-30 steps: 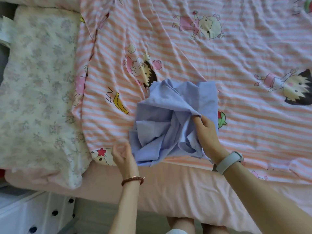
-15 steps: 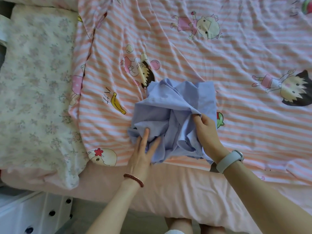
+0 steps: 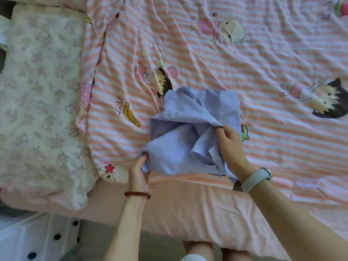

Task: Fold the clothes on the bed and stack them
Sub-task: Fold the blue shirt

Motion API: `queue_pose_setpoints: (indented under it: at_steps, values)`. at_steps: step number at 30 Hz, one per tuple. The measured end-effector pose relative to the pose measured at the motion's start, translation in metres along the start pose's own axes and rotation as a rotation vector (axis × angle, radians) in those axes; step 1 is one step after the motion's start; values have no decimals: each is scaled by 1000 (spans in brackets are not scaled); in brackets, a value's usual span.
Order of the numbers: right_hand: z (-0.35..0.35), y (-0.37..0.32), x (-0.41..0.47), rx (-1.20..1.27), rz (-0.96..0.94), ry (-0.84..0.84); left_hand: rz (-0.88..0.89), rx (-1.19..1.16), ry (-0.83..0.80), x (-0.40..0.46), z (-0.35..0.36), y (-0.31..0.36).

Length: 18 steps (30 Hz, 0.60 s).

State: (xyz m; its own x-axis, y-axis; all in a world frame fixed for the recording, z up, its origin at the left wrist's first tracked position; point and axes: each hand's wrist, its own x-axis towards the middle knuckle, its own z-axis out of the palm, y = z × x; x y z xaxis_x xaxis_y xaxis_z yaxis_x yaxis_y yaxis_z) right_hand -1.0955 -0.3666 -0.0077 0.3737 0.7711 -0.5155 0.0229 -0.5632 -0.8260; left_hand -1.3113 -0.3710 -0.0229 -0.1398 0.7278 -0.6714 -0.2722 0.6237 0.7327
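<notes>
A lilac garment (image 3: 180, 147) of thin, matt woven cloth, softly creased, is seen at the bed's near edge. At 12 o'clock of it a wrinkled, matt striped cotton sheet (image 3: 263, 91) is spread. At 9 o'clock a floral cloth pillow (image 3: 37, 91) is shown. A smooth, rubbery wristband (image 3: 256, 178) and glossy beaded bracelet (image 3: 138, 194) are worn.

A bed (image 3: 188, 213) with a pink sheet carries a pink-striped cartoon quilt (image 3: 263, 76) across most of it, a floral pillow (image 3: 37, 100) at its left end, and a crumpled lavender garment (image 3: 188, 136) near the front edge
</notes>
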Motion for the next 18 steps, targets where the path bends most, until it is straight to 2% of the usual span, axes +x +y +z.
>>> queue_pose_setpoints:
  at_steps: [3,4,5,7,8,10,12,14,16,18]
  values:
    - [-4,-1,0,-19,-14,15,110,474,-172,-2,-6,5]
    - [-5,-2,0,-19,-21,18,142,562,-173,-3,-5,9]
    - [-6,-2,0,-18,-31,15,194,634,-87,-1,-3,11]
    - [-4,-3,-2,-28,-58,-1,226,689,236,8,4,11]
    - [-2,-4,-4,-40,-76,-9,179,632,389,14,8,11]
    - [4,-6,-10,-63,-128,-40,18,503,513,29,11,5]
    - [13,-8,-19,-52,-181,-78,-138,516,447,36,6,-5]
    - [25,-5,-25,-43,-236,-100,-189,458,332,36,1,-14]
    - [38,0,-29,-87,-266,-189,-160,451,238,33,-2,-16]
    - [52,10,-30,-202,-193,-412,-90,428,192,31,-3,-16]
